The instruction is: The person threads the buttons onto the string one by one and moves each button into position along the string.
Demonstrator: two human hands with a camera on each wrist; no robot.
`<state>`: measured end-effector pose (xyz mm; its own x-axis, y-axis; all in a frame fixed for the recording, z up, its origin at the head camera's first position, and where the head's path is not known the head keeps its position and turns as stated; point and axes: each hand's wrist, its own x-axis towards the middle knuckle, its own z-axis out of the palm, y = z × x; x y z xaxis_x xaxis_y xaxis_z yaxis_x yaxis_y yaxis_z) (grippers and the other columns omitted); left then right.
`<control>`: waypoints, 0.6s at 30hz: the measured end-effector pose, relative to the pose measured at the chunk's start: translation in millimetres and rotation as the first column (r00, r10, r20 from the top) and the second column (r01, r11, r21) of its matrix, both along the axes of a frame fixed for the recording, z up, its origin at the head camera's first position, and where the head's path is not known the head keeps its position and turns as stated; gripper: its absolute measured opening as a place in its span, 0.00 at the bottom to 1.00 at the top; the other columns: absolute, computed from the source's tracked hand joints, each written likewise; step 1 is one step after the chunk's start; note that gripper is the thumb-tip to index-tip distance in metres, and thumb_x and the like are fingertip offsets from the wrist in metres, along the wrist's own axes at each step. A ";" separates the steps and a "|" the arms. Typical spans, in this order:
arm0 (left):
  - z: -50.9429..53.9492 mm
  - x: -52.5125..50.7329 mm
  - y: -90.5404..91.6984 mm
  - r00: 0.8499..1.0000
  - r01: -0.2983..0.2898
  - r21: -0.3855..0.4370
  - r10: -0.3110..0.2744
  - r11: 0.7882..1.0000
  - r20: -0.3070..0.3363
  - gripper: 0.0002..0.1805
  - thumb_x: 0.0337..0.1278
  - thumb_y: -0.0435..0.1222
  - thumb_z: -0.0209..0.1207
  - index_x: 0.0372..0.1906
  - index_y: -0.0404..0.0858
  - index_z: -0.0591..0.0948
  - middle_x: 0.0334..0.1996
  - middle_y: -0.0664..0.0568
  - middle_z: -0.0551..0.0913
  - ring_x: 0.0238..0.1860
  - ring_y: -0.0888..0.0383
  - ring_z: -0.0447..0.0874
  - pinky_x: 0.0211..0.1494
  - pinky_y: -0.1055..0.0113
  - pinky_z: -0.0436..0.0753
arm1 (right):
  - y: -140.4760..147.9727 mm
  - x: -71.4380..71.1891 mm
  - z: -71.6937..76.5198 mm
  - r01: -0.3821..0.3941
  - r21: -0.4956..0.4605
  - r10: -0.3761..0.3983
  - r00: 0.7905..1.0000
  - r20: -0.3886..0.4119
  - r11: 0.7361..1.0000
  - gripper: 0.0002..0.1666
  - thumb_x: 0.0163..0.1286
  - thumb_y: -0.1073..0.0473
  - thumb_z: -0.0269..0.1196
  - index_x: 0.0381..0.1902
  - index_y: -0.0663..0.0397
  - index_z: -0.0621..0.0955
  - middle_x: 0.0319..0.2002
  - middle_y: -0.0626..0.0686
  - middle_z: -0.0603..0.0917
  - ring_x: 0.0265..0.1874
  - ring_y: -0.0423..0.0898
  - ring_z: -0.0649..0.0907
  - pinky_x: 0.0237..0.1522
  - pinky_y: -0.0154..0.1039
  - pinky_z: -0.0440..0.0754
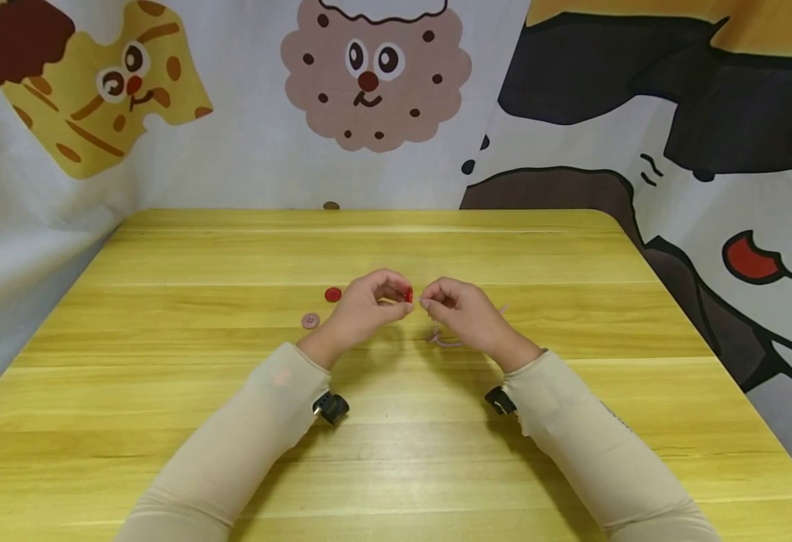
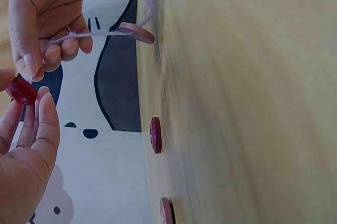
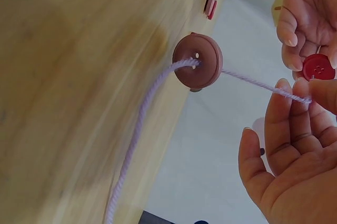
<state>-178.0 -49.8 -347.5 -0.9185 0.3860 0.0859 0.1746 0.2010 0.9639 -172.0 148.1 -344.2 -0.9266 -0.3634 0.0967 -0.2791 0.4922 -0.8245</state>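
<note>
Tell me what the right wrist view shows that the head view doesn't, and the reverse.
Only the right wrist view shows the pink button strung on the yarn, and the holes in the held red button.

Only the head view shows the beige sleeves and the black wrist devices.

Both show the left hand holding that red button, the right hand pinching the yarn, and the wooden table.
</note>
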 end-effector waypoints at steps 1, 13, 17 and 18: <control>0.0 0.0 0.4 1.000 0.001 -0.002 -0.001 1.000 -0.002 0.15 0.58 0.29 0.62 0.50 0.32 0.77 0.43 0.45 0.81 0.47 0.52 0.80 0.46 0.64 0.81 | 0.2 0.0 -0.2 -0.002 0.000 0.002 1.000 -0.002 1.000 0.07 0.73 0.61 0.57 0.42 0.60 0.80 0.32 0.54 0.79 0.30 0.47 0.75 0.33 0.39 0.75; 2.4 2.1 3.0 1.000 0.003 -0.003 -0.003 1.000 -0.019 0.14 0.58 0.29 0.62 0.49 0.33 0.78 0.42 0.45 0.82 0.46 0.53 0.80 0.46 0.64 0.81 | 0.0 1.5 2.0 -0.003 -0.014 0.003 1.000 0.012 1.000 0.06 0.73 0.61 0.57 0.41 0.57 0.80 0.34 0.59 0.80 0.31 0.47 0.75 0.35 0.41 0.75; 2.7 2.4 3.4 1.000 0.004 0.000 -0.004 1.000 -0.013 0.13 0.58 0.29 0.62 0.48 0.33 0.78 0.42 0.45 0.81 0.46 0.53 0.80 0.45 0.64 0.81 | 0.6 1.8 2.2 -0.008 -0.015 0.008 1.000 0.010 1.000 0.06 0.73 0.61 0.57 0.41 0.57 0.80 0.35 0.61 0.80 0.30 0.47 0.75 0.34 0.40 0.75; 2.8 2.5 3.4 1.000 0.004 0.001 -0.004 1.000 -0.012 0.14 0.58 0.29 0.62 0.49 0.33 0.77 0.43 0.45 0.81 0.46 0.52 0.80 0.45 0.64 0.81 | 0.7 1.8 2.2 -0.008 -0.015 0.008 1.000 0.010 1.000 0.06 0.73 0.61 0.57 0.41 0.56 0.80 0.35 0.61 0.80 0.30 0.47 0.75 0.34 0.40 0.75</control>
